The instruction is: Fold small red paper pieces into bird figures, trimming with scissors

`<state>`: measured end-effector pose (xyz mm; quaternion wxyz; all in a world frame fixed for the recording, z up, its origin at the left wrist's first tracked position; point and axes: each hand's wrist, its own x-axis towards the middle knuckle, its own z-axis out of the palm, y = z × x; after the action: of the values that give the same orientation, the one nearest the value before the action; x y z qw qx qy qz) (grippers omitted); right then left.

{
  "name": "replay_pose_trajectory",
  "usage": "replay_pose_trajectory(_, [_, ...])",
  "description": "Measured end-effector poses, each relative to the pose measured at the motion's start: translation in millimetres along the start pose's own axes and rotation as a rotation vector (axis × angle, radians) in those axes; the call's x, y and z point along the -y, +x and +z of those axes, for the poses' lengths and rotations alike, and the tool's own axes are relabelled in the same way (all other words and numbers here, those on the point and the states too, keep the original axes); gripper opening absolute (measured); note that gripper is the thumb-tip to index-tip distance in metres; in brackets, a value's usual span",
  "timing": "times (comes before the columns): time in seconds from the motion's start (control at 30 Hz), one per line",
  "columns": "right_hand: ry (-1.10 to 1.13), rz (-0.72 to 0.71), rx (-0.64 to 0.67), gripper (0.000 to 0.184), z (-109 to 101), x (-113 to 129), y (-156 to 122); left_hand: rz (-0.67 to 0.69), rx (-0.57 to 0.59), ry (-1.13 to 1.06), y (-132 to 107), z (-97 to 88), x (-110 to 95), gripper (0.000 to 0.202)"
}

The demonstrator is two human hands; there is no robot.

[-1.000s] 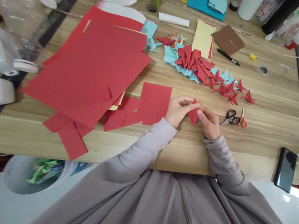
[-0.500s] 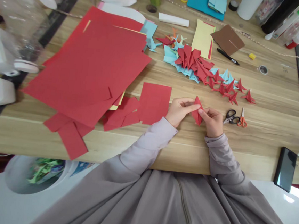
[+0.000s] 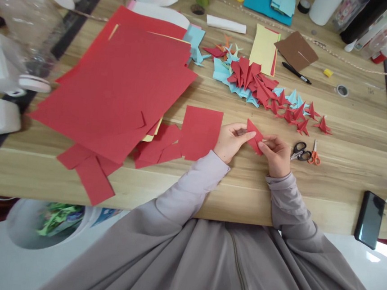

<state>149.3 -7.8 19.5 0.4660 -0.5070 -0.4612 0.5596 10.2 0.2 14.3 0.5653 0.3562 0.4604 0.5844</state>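
Note:
Between my two hands is a small folded piece of red paper (image 3: 254,139), raised a little over the table. My left hand (image 3: 231,140) pinches its left side, thumb on top. At its lower right edge my right hand (image 3: 275,153) grips it between thumb and fingers. A flat red paper sheet (image 3: 201,133) lies just left of my left hand. Beyond my hands, folded red paper cranes (image 3: 298,112) and light blue folded pieces (image 3: 223,72) form a long cluster. Black-handled scissors (image 3: 301,151) and small orange scissors (image 3: 315,156) rest right of my right hand.
Large red sheets (image 3: 117,84) cover the table's left part, with red scraps (image 3: 95,179) at the front edge. A phone (image 3: 370,219) lies at the front right corner. At the back are yellow paper (image 3: 263,49), brown paper (image 3: 296,50) and a pen (image 3: 296,73). Below stands a bin (image 3: 24,225).
The folded red paper has turned between my fingers, from nearly upright to slanting down to the right. My right hand has shifted slightly to the right. Both hands still hold the paper.

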Motion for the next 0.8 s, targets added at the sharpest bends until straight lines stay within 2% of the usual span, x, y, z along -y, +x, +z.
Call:
replay_pose_trajectory(0.07, [-0.016,-0.044,0.002,0.041,-0.8,0.0,-0.4,-0.064,0.069,-0.042,-0.6,0.4,0.2,0.023])
replay_pose_trajectory(0.17, [-0.038,-0.119,0.006,0.031,-1.4,0.3,-1.9,-0.114,0.129,-0.082,-2.0,1.3,0.0,0.028])
replay_pose_trajectory(0.33, [-0.139,-0.291,-0.075,0.021,-2.2,0.5,-4.1,-0.122,0.071,-0.065,-1.2,0.9,-1.6,0.028])
replay_pose_trajectory(0.53, [-0.444,-0.531,-0.012,0.015,-5.5,1.0,-2.5,-0.155,0.054,-0.081,-0.3,-0.1,-2.3,0.025])
replay_pose_trajectory(0.8, [-0.852,-0.807,-0.033,0.017,-9.3,-2.9,-2.9,-0.116,0.064,-0.103,-0.3,-0.1,2.7,0.023])
